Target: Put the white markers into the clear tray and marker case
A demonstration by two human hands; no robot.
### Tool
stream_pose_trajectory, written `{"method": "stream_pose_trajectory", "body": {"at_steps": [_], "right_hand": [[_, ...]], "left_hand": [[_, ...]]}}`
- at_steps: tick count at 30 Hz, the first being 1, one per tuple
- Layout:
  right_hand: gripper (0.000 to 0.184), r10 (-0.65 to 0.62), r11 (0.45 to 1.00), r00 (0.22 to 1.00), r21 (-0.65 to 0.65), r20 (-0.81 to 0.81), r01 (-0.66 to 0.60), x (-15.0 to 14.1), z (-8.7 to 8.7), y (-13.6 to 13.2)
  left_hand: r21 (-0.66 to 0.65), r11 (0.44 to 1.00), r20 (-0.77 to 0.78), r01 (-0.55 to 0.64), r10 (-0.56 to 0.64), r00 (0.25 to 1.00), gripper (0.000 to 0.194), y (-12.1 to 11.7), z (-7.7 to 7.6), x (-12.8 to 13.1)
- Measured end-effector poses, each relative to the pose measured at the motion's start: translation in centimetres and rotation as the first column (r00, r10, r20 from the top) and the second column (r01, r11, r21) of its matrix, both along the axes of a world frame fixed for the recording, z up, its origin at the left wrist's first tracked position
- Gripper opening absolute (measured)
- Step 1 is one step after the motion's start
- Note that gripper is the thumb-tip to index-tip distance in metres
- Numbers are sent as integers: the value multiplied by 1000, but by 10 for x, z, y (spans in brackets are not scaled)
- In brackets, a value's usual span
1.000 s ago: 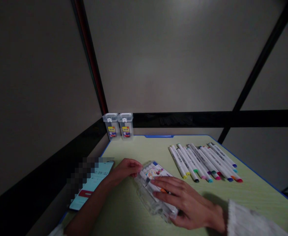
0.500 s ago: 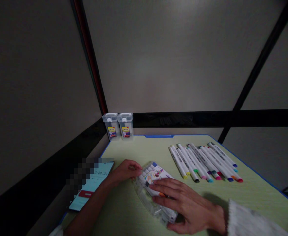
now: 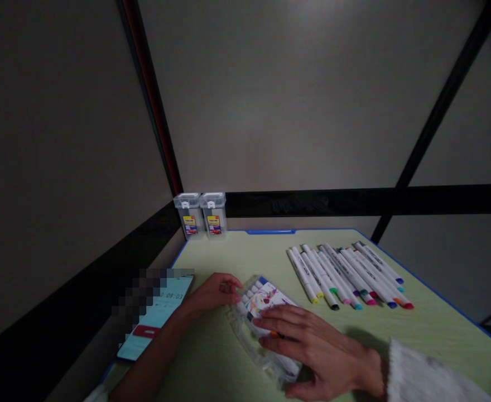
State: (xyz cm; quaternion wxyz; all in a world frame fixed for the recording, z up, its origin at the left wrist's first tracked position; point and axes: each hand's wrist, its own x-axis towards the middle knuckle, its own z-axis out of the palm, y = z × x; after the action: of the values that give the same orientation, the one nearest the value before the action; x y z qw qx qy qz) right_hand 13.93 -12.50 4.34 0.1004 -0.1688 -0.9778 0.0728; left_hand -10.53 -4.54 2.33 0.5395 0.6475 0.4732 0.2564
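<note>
A clear plastic marker case (image 3: 245, 340) lies aslant on the table, with white markers (image 3: 251, 291) and a colourful printed card (image 3: 266, 298) inside. Across its near right part my right hand (image 3: 308, 349) is laid, fingers over the card and thumb by the near end, gripping the case. My left hand (image 3: 218, 291) is at the case's far left edge. Its fingers are curled and pinched together by the marker ends; what lies between the fingertips is too small to make out.
Loose white markers (image 3: 346, 276) with coloured ends lie in a row at the right. Two clear lidded boxes (image 3: 201, 215) stand at the far left corner. A phone (image 3: 157, 318) showing a timer lies under my left forearm. The table (image 3: 254, 248) has a blue edge; walls stand behind and left.
My left hand's fingertips have shifted slightly at the case's edge. My right hand and the case are almost where they were.
</note>
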Motion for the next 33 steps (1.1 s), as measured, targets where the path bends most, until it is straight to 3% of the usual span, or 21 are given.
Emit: {"method": "stream_pose_trajectory", "body": {"at_steps": [5, 14, 21, 27, 33], "right_hand": [[59, -10, 1000, 1000, 2, -5, 10, -1, 0, 0], [57, 6, 1000, 1000, 15, 30, -6, -2, 1, 1], [57, 17, 999, 998, 44, 53, -19, 1, -2, 2], [55, 22, 986, 999, 165, 31, -27, 2, -9, 3], [56, 2, 947, 1000, 320, 5, -4, 3, -12, 3]], "left_hand": [[22, 1000, -26, 8, -7, 1000, 35, -2, 4, 2], [44, 998, -91, 44, -40, 995, 43, 2, 0, -2], [-15, 985, 128, 170, -167, 978, 51, 3, -4, 0], [-33, 986, 181, 161, -153, 972, 58, 4, -11, 0], [-9, 989, 152, 148, -145, 978, 50, -1, -2, 0]]}}
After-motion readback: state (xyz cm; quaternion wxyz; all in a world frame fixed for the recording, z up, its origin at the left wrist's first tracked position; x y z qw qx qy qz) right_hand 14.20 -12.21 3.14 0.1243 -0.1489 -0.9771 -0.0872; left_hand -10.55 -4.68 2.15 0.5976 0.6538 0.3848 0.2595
